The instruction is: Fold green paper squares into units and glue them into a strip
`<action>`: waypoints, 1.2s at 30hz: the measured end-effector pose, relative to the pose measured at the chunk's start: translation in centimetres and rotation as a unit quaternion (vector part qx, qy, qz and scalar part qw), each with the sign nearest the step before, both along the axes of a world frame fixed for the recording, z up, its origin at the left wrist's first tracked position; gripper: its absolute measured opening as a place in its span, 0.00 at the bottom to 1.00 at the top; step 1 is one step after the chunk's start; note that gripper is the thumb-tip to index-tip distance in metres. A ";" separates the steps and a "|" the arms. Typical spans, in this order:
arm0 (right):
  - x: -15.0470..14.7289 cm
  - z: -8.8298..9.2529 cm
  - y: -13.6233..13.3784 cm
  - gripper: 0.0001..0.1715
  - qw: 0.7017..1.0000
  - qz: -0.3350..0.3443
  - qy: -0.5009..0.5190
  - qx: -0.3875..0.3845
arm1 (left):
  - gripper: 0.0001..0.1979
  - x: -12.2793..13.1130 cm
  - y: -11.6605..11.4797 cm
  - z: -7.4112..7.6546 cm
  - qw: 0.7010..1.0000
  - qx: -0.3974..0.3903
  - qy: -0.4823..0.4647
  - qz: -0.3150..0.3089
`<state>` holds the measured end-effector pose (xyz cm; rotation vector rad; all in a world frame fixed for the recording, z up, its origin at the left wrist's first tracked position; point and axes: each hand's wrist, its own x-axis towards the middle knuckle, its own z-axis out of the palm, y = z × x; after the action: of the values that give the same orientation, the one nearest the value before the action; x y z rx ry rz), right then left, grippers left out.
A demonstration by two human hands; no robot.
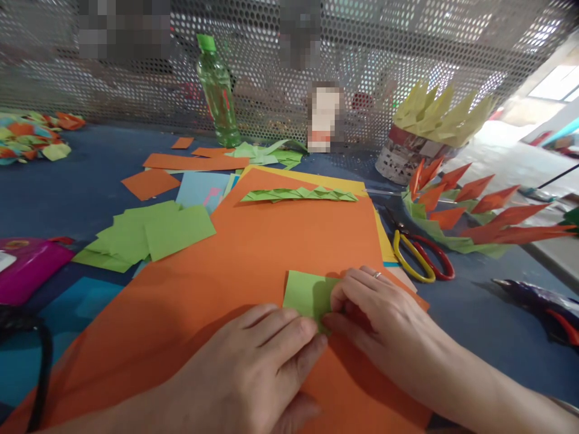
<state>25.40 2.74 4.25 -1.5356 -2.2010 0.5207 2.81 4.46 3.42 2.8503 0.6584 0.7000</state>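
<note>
A small green paper square (pixel 306 293) lies on a large orange sheet (pixel 271 241), between my two hands. My right hand (pixel 377 310), with a ring on one finger, pinches the square's right side between curled fingers and thumb. At its lower left edge, the bent fingers of my left hand (pixel 266 355) press together on the paper and hide that edge. Beyond them, a folded green paper strip (pixel 301 194) with a zigzag pattern rests on the far part of the orange sheet. Left of the sheet is a loose pile of green paper squares (pixel 178 232).
To the right are scissors (pixel 418 256) with yellow and red handles, a green and orange paper ring with points (pixel 474 208) and a dark-handled tool (pixel 543 304). A green bottle (pixel 218 96) stands by the perforated metal panel (pixel 262 60). A magenta object (pixel 38 271) sits left.
</note>
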 end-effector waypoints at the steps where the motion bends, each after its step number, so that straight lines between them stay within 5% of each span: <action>1: 0.1 0.0 0.1 0.13 1.000 -0.003 0.001 0.000 | 0.18 0.0 0.0 0.0 1.000 0.001 -0.002 0.001; 17: 1.8 0.1 0.7 0.16 0.997 -0.052 -0.017 -0.062 | 0.19 0.2 -0.1 -0.2 0.999 0.031 -0.016 0.000; 24: 1.8 0.2 0.5 0.15 0.997 -0.043 -0.020 -0.060 | 0.21 0.1 -0.2 0.2 0.998 0.051 -0.038 0.001; 30: 0.7 0.3 0.3 0.25 0.998 -0.046 -0.015 -0.027 | 0.23 0.3 -0.1 -0.2 0.998 0.052 -0.045 0.006; 36: 0.4 0.5 0.0 0.21 0.997 -0.065 -0.013 -0.034 | 0.21 0.2 0.1 -0.2 0.997 0.065 -0.047 -0.013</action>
<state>25.80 2.69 4.73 -1.7152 -2.1047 0.5432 2.97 4.54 3.21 2.9140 0.5819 0.8993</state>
